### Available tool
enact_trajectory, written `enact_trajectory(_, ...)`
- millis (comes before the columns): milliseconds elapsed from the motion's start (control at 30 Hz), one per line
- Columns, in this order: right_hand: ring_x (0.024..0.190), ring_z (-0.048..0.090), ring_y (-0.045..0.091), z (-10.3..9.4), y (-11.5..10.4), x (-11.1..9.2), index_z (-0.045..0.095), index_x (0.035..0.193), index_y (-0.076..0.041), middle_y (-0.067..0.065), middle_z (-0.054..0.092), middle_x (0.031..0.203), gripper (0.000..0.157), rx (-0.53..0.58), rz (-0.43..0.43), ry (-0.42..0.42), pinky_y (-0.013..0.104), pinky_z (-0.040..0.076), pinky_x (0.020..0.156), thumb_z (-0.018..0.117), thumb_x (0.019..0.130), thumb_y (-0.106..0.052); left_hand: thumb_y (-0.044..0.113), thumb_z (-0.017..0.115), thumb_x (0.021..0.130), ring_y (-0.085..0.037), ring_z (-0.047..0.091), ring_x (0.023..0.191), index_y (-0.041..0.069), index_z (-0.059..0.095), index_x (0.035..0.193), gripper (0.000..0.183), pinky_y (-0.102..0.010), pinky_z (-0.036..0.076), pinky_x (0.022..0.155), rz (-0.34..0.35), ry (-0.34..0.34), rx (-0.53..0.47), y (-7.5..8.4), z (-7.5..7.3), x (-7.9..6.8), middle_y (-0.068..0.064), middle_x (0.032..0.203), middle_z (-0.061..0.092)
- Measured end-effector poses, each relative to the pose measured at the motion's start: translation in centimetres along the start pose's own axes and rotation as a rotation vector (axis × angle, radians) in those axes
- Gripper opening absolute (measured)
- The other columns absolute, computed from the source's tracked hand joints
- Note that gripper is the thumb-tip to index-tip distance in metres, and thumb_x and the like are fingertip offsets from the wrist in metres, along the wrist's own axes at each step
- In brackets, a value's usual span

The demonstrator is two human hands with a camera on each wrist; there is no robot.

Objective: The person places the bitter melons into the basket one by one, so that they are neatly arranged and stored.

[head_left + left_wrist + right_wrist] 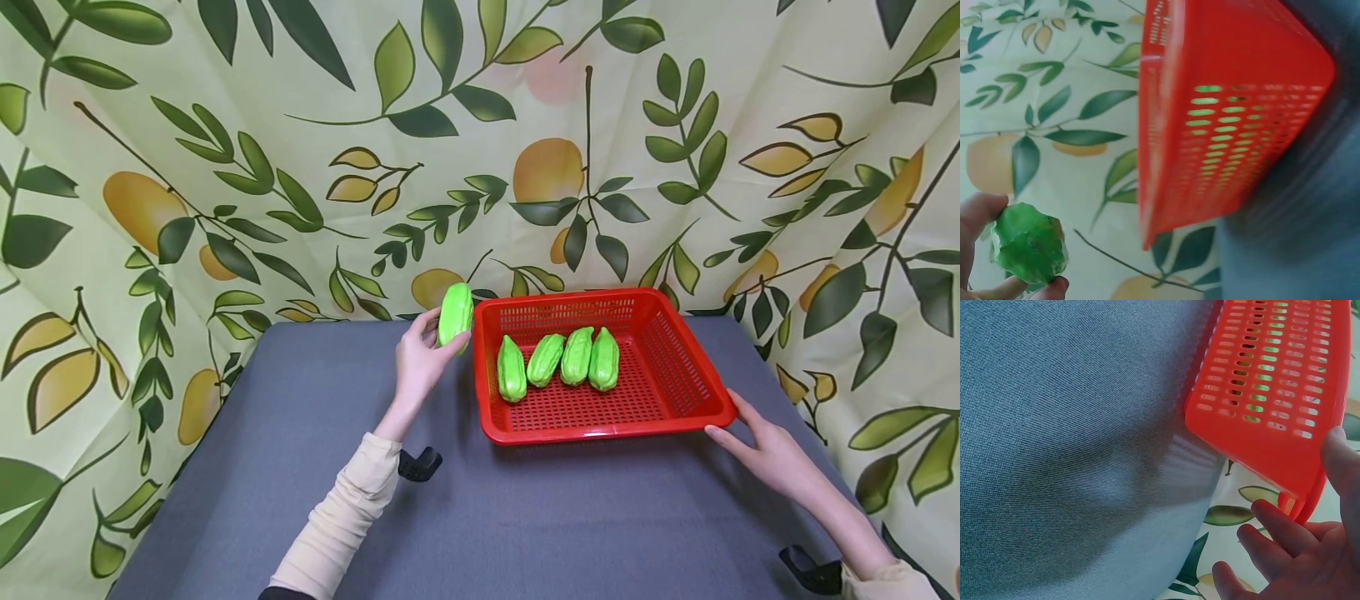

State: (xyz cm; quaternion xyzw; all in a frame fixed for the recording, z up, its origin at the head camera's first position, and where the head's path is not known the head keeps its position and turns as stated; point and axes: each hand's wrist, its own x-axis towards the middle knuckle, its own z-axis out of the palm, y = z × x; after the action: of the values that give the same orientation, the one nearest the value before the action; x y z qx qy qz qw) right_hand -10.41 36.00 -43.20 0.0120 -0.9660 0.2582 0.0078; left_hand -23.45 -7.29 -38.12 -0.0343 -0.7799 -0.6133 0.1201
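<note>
My left hand (420, 360) pinches a bright green, ridged bitter melon (456, 313) between thumb and fingers. It holds the melon upright beside the left rim of a red plastic basket (600, 434). In the left wrist view the melon's rounded end (1029, 245) faces the camera, apart from the basket wall. Several similar bitter melons (577, 357) lie in a row in the left half of the basket. At the basket's front right corner, my right hand (780, 462) grips the rim, its thumb (1337, 456) on the edge and the other fingers around the corner.
A grey cloth-covered table (570, 525) lies under the basket. Behind it and at both sides hangs a leaf-patterned curtain (465, 150). The basket stands near the table's back edge. A black strap piece (420, 465) juts from the left wrist, another (810, 571) from the right.
</note>
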Motion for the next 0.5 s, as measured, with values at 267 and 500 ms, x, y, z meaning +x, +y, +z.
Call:
enact_trajectory(267,0.114,0.046,0.056,0.0,0.1,0.1,0.024,0.142,0.013,0.042,0.042,0.131,0.081,-0.004,0.007,-0.006,0.067,0.044,0.083,0.061,0.091,-0.037,0.013,0.079,0.076,-0.029,0.062,0.114,0.001,0.055,0.127,0.058,-0.038,0.051,0.095,0.027,-0.011,-0.035,2.3,0.3,0.3,-0.02,0.123,0.061)
enact_trajectory(500,0.116,0.044,0.056,0.0,0.1,0.1,0.022,0.143,0.012,0.042,0.041,0.132,0.083,0.005,0.021,-0.019,0.067,0.043,0.084,0.061,0.09,-0.038,0.013,0.078,0.076,-0.029,0.061,0.115,0.001,0.055,0.128,0.058,-0.038,0.05,0.097,0.018,-0.019,-0.076,3.7,0.7,0.5,-0.02,0.123,0.06)
